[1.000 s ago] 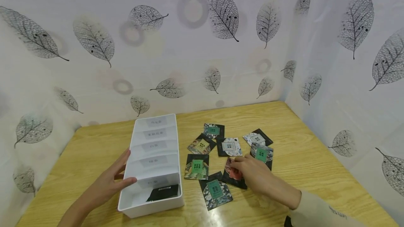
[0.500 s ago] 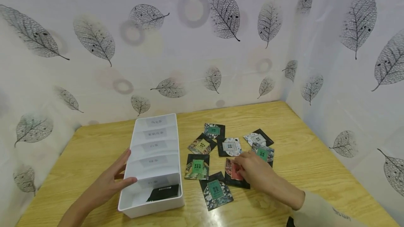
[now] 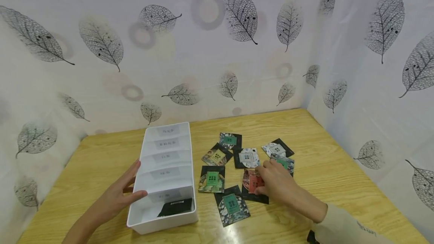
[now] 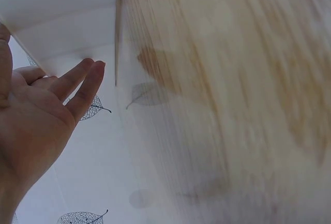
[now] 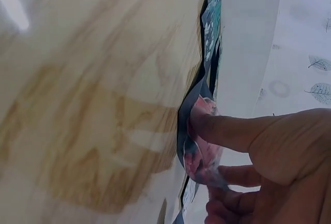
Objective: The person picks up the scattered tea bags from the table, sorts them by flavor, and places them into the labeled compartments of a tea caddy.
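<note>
My right hand [image 3: 279, 185] pinches the red-labelled sachet [image 3: 250, 180] by its right side on the table. In the right wrist view the thumb lies on the face of this sachet [image 5: 202, 111], which bends between thumb and fingers. My left hand [image 3: 116, 195] rests against the left side of a long white box [image 3: 162, 224], fingers extended and thumb over the rim. Slanted dividers with paper labels split the box into compartments; a black sachet [image 3: 175, 207] lies in the nearest one. In the left wrist view, that hand's [image 4: 46, 105] fingers are relaxed beside the box wall.
Several other sachets lie around: a green-labelled one [image 3: 211, 179] and a teal-labelled one [image 3: 232, 205] left of the red one, a white-labelled one [image 3: 246, 157] behind it. Another green-labelled sachet [image 3: 283, 162] is partly covered by my right hand. A leaf-patterned curtain [image 3: 210, 55] encloses the wooden table [image 3: 325, 183].
The red-labelled sachet has shifted slightly right. My right thumb and fingers have spread and come round its right side. The left hand and box have stayed put.
</note>
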### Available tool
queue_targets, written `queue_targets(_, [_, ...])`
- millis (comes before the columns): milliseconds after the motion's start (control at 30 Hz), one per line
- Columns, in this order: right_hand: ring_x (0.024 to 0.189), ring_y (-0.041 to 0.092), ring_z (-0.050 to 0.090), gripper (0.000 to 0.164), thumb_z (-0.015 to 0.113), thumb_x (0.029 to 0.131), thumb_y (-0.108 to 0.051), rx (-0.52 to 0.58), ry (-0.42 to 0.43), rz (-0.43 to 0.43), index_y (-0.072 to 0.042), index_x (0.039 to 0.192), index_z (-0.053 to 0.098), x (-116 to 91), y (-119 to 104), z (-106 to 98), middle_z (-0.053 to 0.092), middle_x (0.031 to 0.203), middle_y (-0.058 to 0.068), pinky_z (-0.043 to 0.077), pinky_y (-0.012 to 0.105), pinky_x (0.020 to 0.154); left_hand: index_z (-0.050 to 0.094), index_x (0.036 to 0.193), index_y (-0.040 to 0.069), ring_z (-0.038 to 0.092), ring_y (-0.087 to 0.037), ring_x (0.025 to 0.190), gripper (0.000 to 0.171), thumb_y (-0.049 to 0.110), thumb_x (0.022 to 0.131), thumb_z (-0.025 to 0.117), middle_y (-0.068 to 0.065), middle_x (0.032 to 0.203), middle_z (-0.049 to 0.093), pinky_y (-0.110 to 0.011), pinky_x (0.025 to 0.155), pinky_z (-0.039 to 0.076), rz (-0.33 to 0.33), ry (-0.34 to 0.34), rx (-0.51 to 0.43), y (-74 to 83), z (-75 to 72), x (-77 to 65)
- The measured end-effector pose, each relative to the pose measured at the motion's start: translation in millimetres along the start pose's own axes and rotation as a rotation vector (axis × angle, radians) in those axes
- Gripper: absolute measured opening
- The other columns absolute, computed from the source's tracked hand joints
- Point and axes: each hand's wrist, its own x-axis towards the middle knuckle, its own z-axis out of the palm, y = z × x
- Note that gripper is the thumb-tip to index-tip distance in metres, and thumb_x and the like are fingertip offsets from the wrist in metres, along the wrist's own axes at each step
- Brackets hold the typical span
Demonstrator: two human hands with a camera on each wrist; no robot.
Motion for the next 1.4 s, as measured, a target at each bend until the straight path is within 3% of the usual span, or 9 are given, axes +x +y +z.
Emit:
queue_targets(100, [0.071,0.012,0.044,0.045,0.096,0.073,-0.022,0.112,-0.027,0.052,-0.004,0.106,0.072,1.4,0.8,-0.3,0.052,0.078,-0.003,0.04,0.029,0.061,0.01,0.165,0.004,0.056,-0.041,0.124,0.093,0.015,0.098,0.073,-0.031,0.166,0.017,-0.024,0.087,0.054,0.018,0.005,-0.001,0.2,-0.3,-0.2])
queue_targets(233, [0.071,0.01,0.051,0.021,0.084,0.083,0.001,0.325,-0.04,0.075,-0.008,0.099,0.072,3.3,8.8,-1.9,0.059,0.083,-0.002,0.045,0.028,0.059,0.011,0.166,0.005,0.058,-0.039,0.123,0.093,0.016,0.098,0.074,-0.031,0.166,0.018,-0.023,0.087,0.053,0.006,0.009,0.005,0.1,-0.5,-0.5])
queue_targets(400, [0.069,0.007,0.048,0.016,0.074,0.09,0.005,0.467,-0.027,0.051,-0.01,0.085,0.071,5.2,24.3,-4.8,0.059,0.079,-0.005,0.044,0.026,0.06,0.011,0.166,0.006,0.058,-0.041,0.123,0.093,0.016,0.098,0.073,-0.031,0.165,0.019,-0.024,0.087,0.054,-0.004,0.011,0.009,-0.6,-0.2,-1.0])
queue_targets(533, [0.071,0.005,0.053,0.003,0.074,0.092,0.0,0.51,-0.052,0.08,-0.003,0.094,0.073,5.0,26.5,-4.2,0.062,0.083,-0.004,0.049,0.026,0.061,0.01,0.166,0.007,0.057,-0.043,0.125,0.093,0.016,0.098,0.073,-0.032,0.166,0.017,-0.024,0.087,0.054,-0.015,0.003,-0.006,0.2,-0.2,-1.0])
queue_targets(667, [0.072,0.006,0.053,0.027,0.078,0.093,-0.018,0.534,-0.126,0.073,0.003,0.109,0.074,3.1,18.4,-1.6,0.062,0.085,-0.004,0.048,0.027,0.063,0.009,0.167,0.008,0.057,-0.045,0.126,0.093,0.017,0.099,0.072,-0.031,0.166,0.017,-0.024,0.087,0.054,-0.024,-0.001,-0.012,0.8,-0.6,-1.0])
queue_targets(833, [0.076,0.013,0.046,0.043,0.088,0.083,-0.038,0.502,-0.242,0.038,-0.004,0.104,0.072,-0.1,2.8,0.8,0.056,0.088,0.0,0.042,0.032,0.065,0.01,0.166,0.007,0.058,-0.043,0.123,0.093,0.017,0.099,0.073,-0.031,0.166,0.017,-0.024,0.087,0.054,-0.019,0.001,-0.021,-0.1,0.2,-1.4])
queue_targets(1000, [0.078,0.015,0.047,0.051,0.095,0.074,-0.033,0.411,-0.257,0.048,-0.004,0.107,0.072,-3.1,-7.8,3.4,0.054,0.09,-0.001,0.046,0.035,0.068,0.009,0.166,0.006,0.06,-0.041,0.121,0.093,0.017,0.099,0.073,-0.033,0.165,0.018,-0.024,0.086,0.054,-0.025,-0.003,-0.025,-0.1,0.3,-1.2])
queue_targets(1167, [0.076,0.015,0.051,0.047,0.096,0.073,-0.025,0.419,-0.294,0.077,-0.003,0.106,0.07,1.8,-11.1,2.7,0.057,0.087,-0.001,0.048,0.037,0.066,0.009,0.166,0.006,0.058,-0.042,0.123,0.093,0.016,0.099,0.073,-0.032,0.166,0.016,-0.024,0.087,0.054,-0.022,0.0,-0.032,0.1,-0.1,-0.2])
queue_targets(1400, [0.061,0.013,0.041,0.034,0.092,0.077,-0.02,0.484,-0.32,0.058,-0.012,0.077,0.059,1.8,-9.2,1.4,0.052,0.071,0.0,0.033,0.029,0.054,0.009,0.166,0.006,0.057,-0.042,0.124,0.094,0.015,0.098,0.073,-0.032,0.165,0.016,-0.024,0.086,0.055,-0.015,0.005,-0.037,-0.5,1.0,-0.5])
